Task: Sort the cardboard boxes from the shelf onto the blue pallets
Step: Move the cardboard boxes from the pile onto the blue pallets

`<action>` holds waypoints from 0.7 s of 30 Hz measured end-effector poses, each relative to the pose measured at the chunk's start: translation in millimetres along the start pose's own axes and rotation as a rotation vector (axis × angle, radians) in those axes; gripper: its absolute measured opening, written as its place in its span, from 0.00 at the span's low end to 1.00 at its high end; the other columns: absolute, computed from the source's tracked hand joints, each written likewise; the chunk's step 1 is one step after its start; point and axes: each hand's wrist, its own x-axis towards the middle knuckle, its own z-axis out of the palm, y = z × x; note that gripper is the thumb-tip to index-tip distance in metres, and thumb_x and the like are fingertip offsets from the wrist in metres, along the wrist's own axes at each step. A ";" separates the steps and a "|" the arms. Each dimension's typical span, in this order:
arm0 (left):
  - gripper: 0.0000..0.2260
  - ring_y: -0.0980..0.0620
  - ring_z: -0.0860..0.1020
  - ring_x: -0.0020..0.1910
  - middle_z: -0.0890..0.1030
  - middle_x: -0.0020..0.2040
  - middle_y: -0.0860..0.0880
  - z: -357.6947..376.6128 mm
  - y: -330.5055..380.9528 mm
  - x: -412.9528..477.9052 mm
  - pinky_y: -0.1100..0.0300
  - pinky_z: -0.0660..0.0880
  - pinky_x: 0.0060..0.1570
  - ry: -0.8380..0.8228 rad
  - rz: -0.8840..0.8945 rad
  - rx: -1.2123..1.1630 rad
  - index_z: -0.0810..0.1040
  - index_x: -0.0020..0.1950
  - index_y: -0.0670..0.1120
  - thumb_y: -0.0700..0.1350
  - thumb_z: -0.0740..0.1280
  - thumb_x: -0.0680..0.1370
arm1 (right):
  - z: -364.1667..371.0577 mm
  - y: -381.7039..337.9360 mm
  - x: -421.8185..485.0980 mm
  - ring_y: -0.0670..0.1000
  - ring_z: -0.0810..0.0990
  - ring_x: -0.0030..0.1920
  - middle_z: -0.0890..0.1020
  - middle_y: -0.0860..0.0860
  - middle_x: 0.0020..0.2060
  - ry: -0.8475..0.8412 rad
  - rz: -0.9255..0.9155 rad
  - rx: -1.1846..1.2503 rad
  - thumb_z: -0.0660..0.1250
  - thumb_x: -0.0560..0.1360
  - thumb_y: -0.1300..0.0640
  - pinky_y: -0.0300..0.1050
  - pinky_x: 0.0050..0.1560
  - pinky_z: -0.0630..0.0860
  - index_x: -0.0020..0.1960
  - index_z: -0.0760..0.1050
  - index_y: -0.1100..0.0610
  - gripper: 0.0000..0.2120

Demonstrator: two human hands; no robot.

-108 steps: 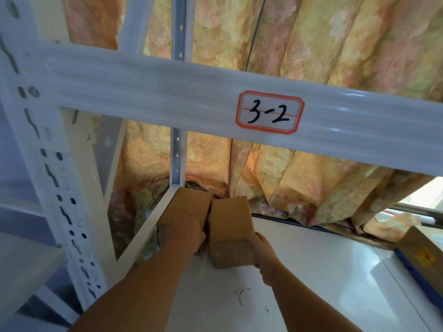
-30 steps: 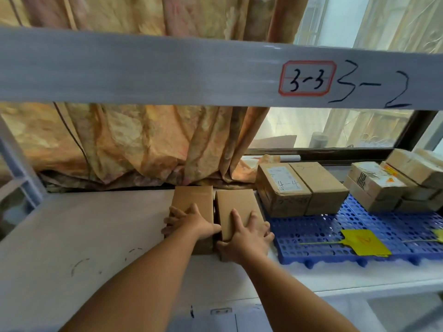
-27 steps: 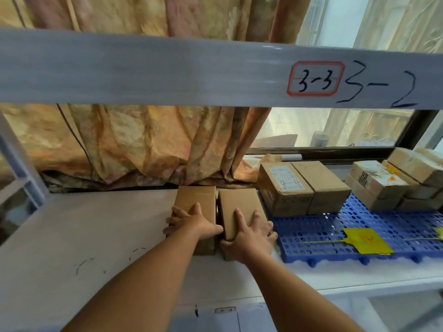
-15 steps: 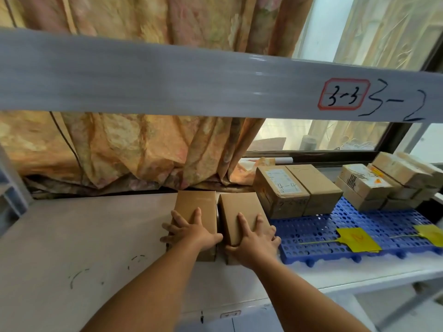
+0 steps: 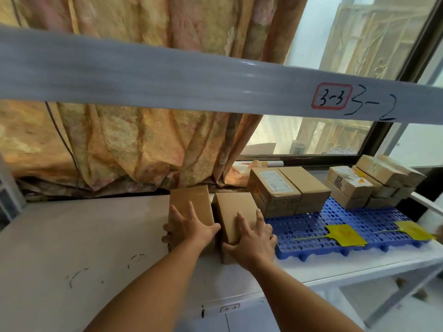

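Two small plain cardboard boxes sit side by side on the white shelf (image 5: 84,236), long sides nearly touching. Neither is on the blue pallet (image 5: 309,226).

Left hand (image 5: 191,227) grips the left box (image 5: 191,197) - fingers (image 5: 176,215) spread across the top and curled over its left side, thumb down in the gap between the boxes. Right hand (image 5: 255,239) grips the right box (image 5: 233,207) - fingers (image 5: 242,222) splayed on top and over the right edge, thumb hooked on the near-left corner.

The right box is just beside the pallet's left end; whether they touch, cannot tell.

On the pallet's back left are a labelled box (image 5: 273,190) and a plain box (image 5: 306,188), pressed together. A stack of smaller boxes (image 5: 374,183) is further right. A yellow tag (image 5: 346,234) lies on the pallet's front edge, a second yellow tag (image 5: 416,230) near its right end.

A grey beam (image 5: 143,77) crosses above, with a red-bordered sticker (image 5: 332,96) reading "3-3" and "3-2" handwritten beside it. A floral curtain (image 5: 119,144) hangs behind the shelf, with a window (image 5: 323,135) to its right.
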 end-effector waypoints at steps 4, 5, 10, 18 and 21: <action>0.46 0.34 0.55 0.73 0.41 0.78 0.46 -15.1 6.3 2.8 0.38 0.62 0.68 0.114 0.009 0.014 0.46 0.78 0.57 0.68 0.68 0.69 | -18.5 -3.2 10.2 0.61 0.54 0.71 0.46 0.53 0.75 0.120 -0.058 0.046 0.61 0.66 0.27 0.59 0.69 0.58 0.74 0.47 0.39 0.43; 0.46 0.34 0.55 0.73 0.41 0.78 0.46 -19.0 9.5 3.5 0.39 0.62 0.68 0.128 0.008 0.009 0.47 0.78 0.57 0.68 0.68 0.69 | -23.6 -3.5 13.9 0.61 0.54 0.71 0.46 0.53 0.75 0.152 -0.080 0.052 0.61 0.66 0.27 0.59 0.69 0.58 0.74 0.48 0.40 0.43; 0.43 0.32 0.55 0.72 0.43 0.77 0.44 -22.8 23.2 4.6 0.38 0.60 0.69 0.085 -0.017 0.058 0.51 0.78 0.54 0.68 0.65 0.70 | -52.4 0.6 34.3 0.61 0.56 0.71 0.52 0.54 0.73 0.314 -0.141 0.108 0.61 0.66 0.27 0.60 0.68 0.59 0.73 0.50 0.40 0.42; 0.45 0.32 0.53 0.73 0.44 0.78 0.43 -1.4 67.8 -7.0 0.36 0.58 0.69 0.042 -0.110 0.068 0.46 0.78 0.56 0.70 0.64 0.70 | -105.7 48.7 72.6 0.61 0.58 0.69 0.52 0.53 0.73 0.387 -0.103 0.120 0.63 0.66 0.28 0.60 0.67 0.60 0.74 0.53 0.41 0.42; 0.45 0.32 0.54 0.73 0.42 0.77 0.44 8.8 75.1 -8.8 0.37 0.59 0.69 0.065 -0.113 0.075 0.48 0.78 0.55 0.70 0.65 0.69 | -122.3 83.7 89.6 0.64 0.58 0.70 0.50 0.55 0.74 0.360 -0.041 0.102 0.63 0.66 0.27 0.61 0.68 0.59 0.74 0.54 0.41 0.42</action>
